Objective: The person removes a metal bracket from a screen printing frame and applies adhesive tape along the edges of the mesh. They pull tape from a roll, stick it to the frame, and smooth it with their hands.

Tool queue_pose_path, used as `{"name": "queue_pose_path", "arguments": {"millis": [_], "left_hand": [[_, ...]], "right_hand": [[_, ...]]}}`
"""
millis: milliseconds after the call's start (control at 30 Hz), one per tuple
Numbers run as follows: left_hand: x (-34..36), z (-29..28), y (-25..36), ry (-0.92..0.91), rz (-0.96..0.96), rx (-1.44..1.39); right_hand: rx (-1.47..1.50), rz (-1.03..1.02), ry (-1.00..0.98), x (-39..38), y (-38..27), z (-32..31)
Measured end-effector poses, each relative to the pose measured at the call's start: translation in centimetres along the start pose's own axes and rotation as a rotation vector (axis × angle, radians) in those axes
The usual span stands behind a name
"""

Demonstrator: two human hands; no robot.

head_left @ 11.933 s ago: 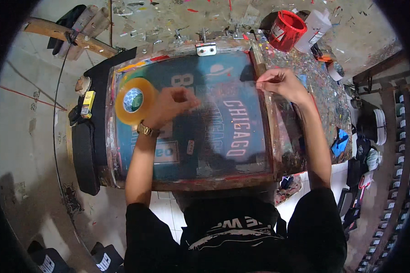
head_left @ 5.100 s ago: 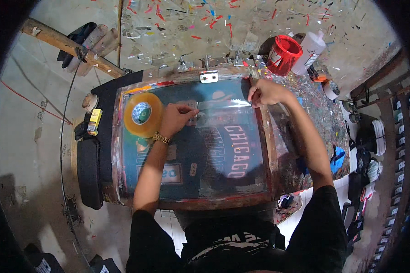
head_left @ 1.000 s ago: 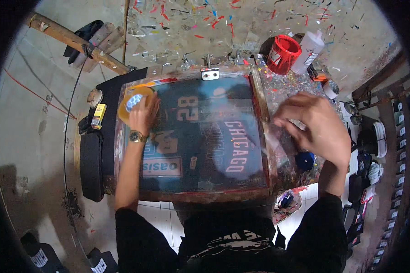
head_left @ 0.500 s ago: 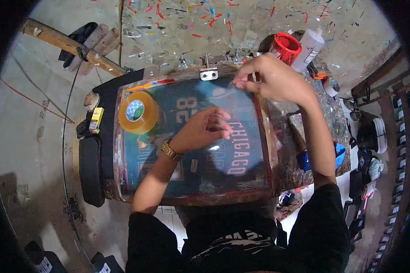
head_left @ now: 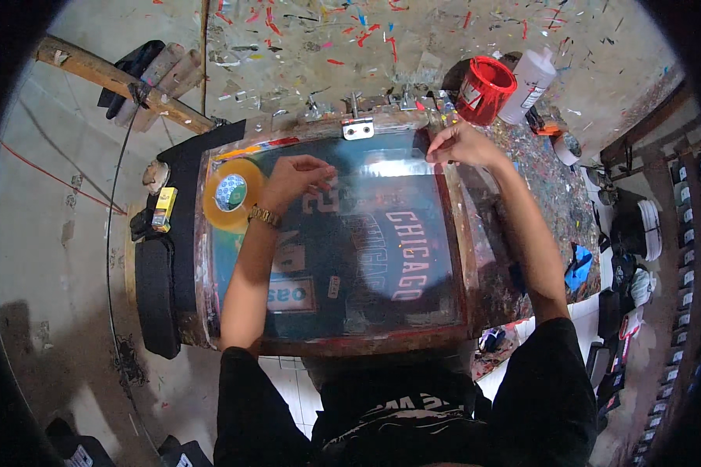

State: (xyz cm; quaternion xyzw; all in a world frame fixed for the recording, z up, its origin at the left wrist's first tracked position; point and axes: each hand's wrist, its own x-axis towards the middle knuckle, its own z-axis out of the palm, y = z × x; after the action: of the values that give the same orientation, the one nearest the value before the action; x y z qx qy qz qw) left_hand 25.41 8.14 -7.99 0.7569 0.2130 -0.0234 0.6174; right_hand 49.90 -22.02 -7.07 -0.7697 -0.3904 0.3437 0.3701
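Note:
A strip of clear tape (head_left: 393, 166) stretches above the upper part of a screen-printing frame (head_left: 463, 265), catching a bright glare. My left hand (head_left: 297, 179), with a gold watch (head_left: 265, 215) at its wrist, pinches the strip's left end. At the other end, near the frame's far right corner, the fingertips of my right hand (head_left: 463, 145) are closed on it. Lettering and number shapes show in the dark green mesh (head_left: 374, 296). On the mesh, left of my left hand, lies a wide roll of clear tape (head_left: 218, 214).
Metal hinge clamps (head_left: 357, 128) hold the frame's far edge. Behind my right hand stand a red paint tub (head_left: 487, 89) and a translucent bottle (head_left: 528, 86). A yellow box (head_left: 163, 208) and a black pad (head_left: 156, 296) lie to the left. A blue cloth (head_left: 578, 267) is at right.
My left hand has moved left and away from me, toward the tape roll. The right hand has lowered slightly toward the frame's corner. The strip now spans wider between them.

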Motion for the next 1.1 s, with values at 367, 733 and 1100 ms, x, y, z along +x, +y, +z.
{"name": "queue_pose_path", "arguments": {"millis": [367,733,1100], "left_hand": [[0.8,-0.8,-2.0,0.004,-0.052,0.064],[2.4,-1.0,-4.0,0.064,0.068,0.391],[2.7,-0.7,-3.8,0.120,0.088,0.382]], "right_hand": [[-0.244,0.043,-0.211,3.1,-0.3,-1.2],[-0.292,0.009,-0.243,4.0,-0.2,-1.2],[-0.576,-0.097,-0.104,3.2,-1.4,-0.1]]}}
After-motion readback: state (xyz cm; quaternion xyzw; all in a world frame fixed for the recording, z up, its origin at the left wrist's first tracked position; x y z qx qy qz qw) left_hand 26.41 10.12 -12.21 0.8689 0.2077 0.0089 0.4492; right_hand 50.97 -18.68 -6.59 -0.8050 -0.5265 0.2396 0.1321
